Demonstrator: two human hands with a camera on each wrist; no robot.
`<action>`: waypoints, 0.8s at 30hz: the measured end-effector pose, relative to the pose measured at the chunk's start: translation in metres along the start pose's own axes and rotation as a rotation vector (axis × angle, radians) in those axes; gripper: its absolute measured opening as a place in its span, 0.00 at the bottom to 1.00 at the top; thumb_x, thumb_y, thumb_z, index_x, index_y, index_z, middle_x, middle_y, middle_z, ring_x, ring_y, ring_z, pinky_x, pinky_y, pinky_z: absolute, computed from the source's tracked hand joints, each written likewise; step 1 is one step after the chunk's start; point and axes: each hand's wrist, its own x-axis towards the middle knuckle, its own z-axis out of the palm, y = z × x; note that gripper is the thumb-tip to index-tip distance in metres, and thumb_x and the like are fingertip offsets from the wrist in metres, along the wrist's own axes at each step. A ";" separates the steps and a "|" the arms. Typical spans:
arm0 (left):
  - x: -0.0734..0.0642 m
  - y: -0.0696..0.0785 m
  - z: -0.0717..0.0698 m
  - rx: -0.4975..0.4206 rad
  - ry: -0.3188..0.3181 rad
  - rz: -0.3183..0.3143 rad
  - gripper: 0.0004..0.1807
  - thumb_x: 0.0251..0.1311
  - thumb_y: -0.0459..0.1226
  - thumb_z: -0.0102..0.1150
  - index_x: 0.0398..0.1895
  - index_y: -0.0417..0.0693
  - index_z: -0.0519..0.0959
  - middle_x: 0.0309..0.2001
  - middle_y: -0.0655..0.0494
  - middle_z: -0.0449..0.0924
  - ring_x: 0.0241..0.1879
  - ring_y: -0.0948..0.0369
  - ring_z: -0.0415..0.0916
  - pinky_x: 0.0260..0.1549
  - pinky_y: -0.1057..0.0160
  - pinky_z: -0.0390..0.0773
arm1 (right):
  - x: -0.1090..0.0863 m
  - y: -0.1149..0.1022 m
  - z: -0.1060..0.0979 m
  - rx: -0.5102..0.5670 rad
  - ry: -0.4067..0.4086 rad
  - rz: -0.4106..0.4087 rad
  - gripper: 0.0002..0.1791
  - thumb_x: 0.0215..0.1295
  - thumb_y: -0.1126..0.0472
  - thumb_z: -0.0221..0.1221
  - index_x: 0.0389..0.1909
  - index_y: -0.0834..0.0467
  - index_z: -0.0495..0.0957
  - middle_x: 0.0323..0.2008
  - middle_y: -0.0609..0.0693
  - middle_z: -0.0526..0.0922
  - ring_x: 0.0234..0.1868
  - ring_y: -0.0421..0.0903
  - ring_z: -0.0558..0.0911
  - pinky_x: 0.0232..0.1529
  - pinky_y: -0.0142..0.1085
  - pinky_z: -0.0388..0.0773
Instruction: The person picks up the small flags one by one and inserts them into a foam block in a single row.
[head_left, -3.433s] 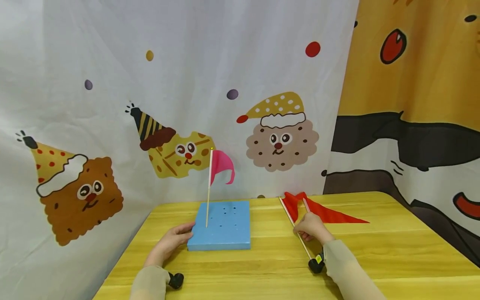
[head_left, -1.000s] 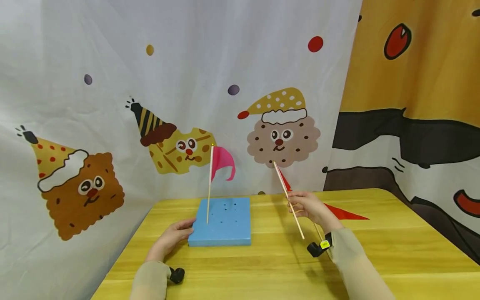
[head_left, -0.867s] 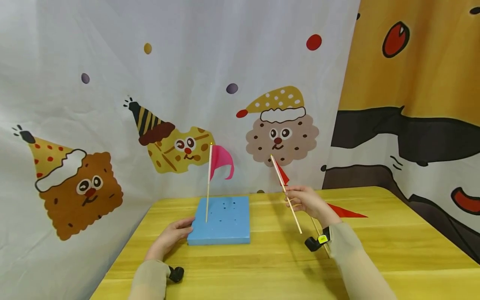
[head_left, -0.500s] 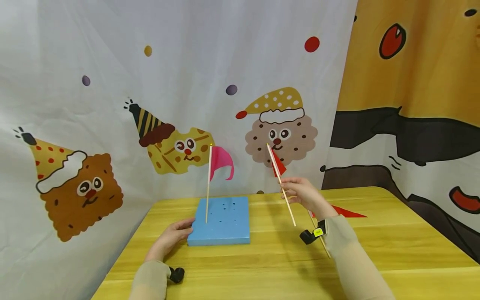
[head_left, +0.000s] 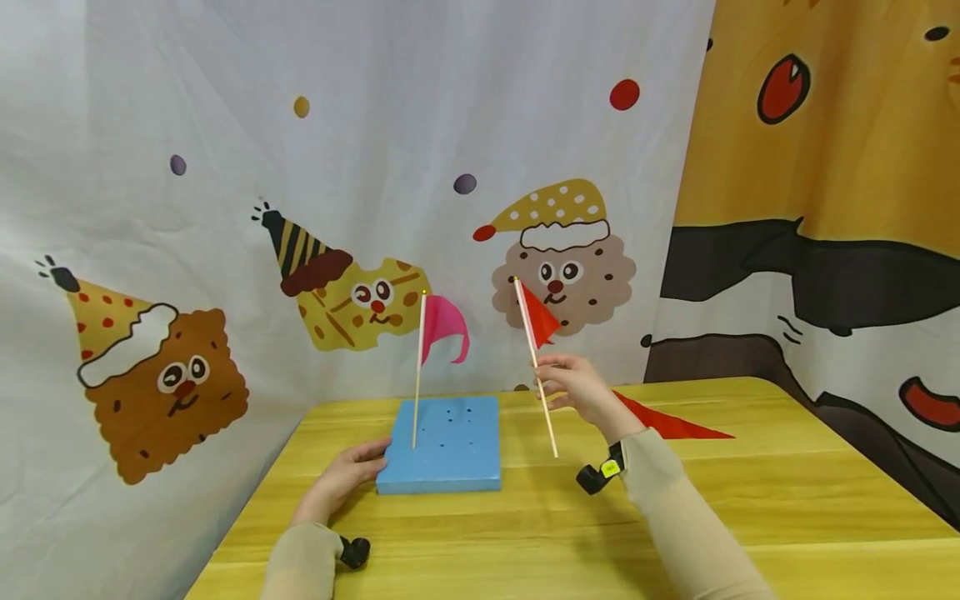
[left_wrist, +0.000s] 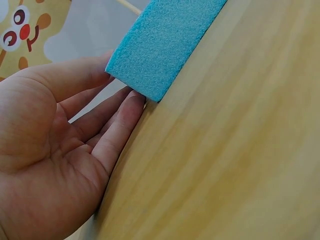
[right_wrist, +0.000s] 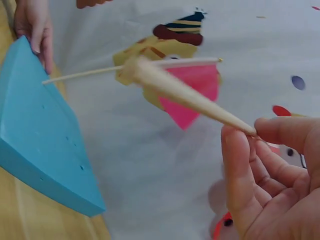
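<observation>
A pink flag [head_left: 444, 325] on a thin wooden stick stands nearly upright in a blue foam block [head_left: 450, 483] dotted with small holes. My left hand [head_left: 352, 471] rests against the block's left side, its fairly straight fingers touching the foam edge [left_wrist: 135, 82] in the left wrist view. Right of the block, my right hand [head_left: 577, 387] pinches the stick of a red flag [head_left: 538, 318] between thumb and fingertips. This flag is held in the air, top tilted left, its lower stick end [right_wrist: 137, 72] pointing at the right wrist camera.
Another red flag [head_left: 675, 423] lies on the wooden table [head_left: 465, 542] behind my right forearm, which hides its stick. A white curtain [head_left: 225, 100] printed with cartoon snacks hangs behind the table. A black wrist camera [head_left: 592, 477] sits at my right cuff.
My right hand has lifted one red flag off the table and carried it left towards the block, turning its stick more upright. The left hand and the block have stayed put.
</observation>
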 end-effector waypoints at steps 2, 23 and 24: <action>-0.001 0.000 0.000 0.000 0.006 -0.005 0.29 0.69 0.35 0.55 0.71 0.36 0.63 0.70 0.33 0.56 0.67 0.40 0.59 0.60 0.48 0.69 | 0.003 0.002 0.008 -0.011 0.010 -0.008 0.15 0.68 0.62 0.58 0.51 0.66 0.76 0.36 0.60 0.80 0.27 0.49 0.83 0.28 0.40 0.83; 0.001 -0.002 0.000 -0.003 0.009 -0.005 0.29 0.69 0.36 0.55 0.71 0.38 0.64 0.70 0.34 0.57 0.67 0.41 0.60 0.60 0.49 0.70 | 0.042 0.001 0.083 -0.072 -0.004 -0.043 0.15 0.67 0.62 0.60 0.52 0.62 0.75 0.39 0.60 0.83 0.27 0.48 0.83 0.25 0.40 0.83; 0.001 -0.002 0.000 -0.004 0.010 -0.006 0.29 0.69 0.36 0.55 0.71 0.38 0.64 0.70 0.34 0.57 0.67 0.41 0.60 0.60 0.49 0.70 | 0.044 0.002 0.087 -0.073 -0.007 -0.044 0.15 0.67 0.62 0.60 0.52 0.62 0.75 0.40 0.61 0.83 0.27 0.50 0.83 0.24 0.39 0.83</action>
